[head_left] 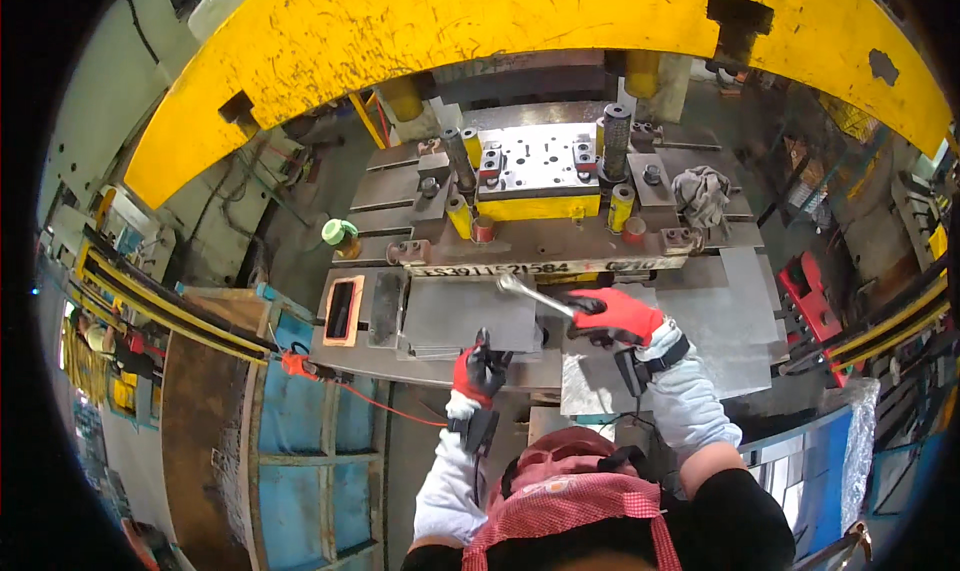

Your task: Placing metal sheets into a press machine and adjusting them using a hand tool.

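My right hand [615, 316], in a red and black glove, is closed round the handle of a silver wrench [540, 298]. The wrench's head points up and left, over a stack of flat grey metal sheets [465, 311]. At the front edge of that stack is my left hand [482, 371], gloved the same way. Its dark fingertips show apart, with nothing visible between them. Behind the sheets stands a die set with a shiny drilled plate [535, 161] on a yellow block [540, 208], flanked by upright guide posts [616, 136].
A yellow press frame [560, 11] arches overhead. Other flat metal sheets [715, 316] lie at right, below a grey rag [702, 196]. At left are a green-capped bottle [341, 235], a dark framed device [344, 311] and a blue rack [300, 411]. A red cable [390, 409] runs nearby.
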